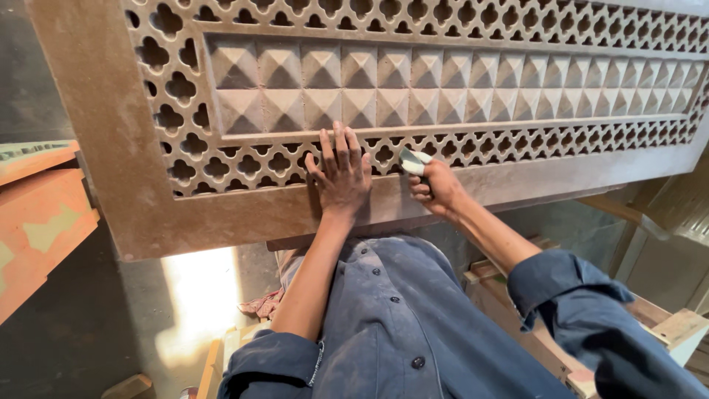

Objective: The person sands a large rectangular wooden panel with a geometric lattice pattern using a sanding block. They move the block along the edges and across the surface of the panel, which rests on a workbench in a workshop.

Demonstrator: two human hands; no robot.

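While the carved brown panel (369,111) lies flat before me, my left hand (341,176) presses open-palmed on its pierced lattice. My right hand (436,188) grips a folded piece of sandpaper (410,162) against the lattice just beside it. An orange bench (37,214) stands at my left.

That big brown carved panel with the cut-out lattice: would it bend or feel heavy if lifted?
The brown carved lattice panel looks thick and solid-framed, so probably stiff and heavy. Its thin pierced lattice bars might chip if knocked. The left hand presses flat on it.
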